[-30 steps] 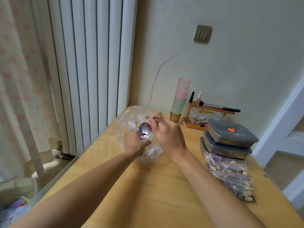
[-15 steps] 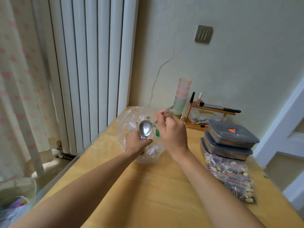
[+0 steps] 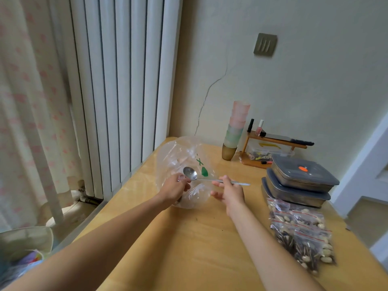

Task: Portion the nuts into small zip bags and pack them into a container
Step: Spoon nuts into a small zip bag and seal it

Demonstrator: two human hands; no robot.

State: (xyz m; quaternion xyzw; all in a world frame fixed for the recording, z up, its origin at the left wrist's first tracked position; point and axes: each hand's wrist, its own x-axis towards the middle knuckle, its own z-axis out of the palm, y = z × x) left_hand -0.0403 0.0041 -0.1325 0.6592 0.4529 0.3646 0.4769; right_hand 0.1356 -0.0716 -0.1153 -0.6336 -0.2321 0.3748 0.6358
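Counts: 1 spoon [image 3: 190, 172], 1 large clear plastic bag [image 3: 184, 164], 2 lidded metal containers [image 3: 302, 175] stacked, 2 small bottles [image 3: 255, 127] on the rack. Filled zip bags [image 3: 302, 234]: several, overlapping, exact count unclear. Stacked cups [image 3: 236, 131]: count unclear.

Head-worn view, angled down, seemingly close over table [image 3: 189, 238]

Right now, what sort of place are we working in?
Probably a room in a home, not a workshop: a white column radiator beside a floral curtain, a wooden table in the corner, and nail polish bottles on a small wooden rack.
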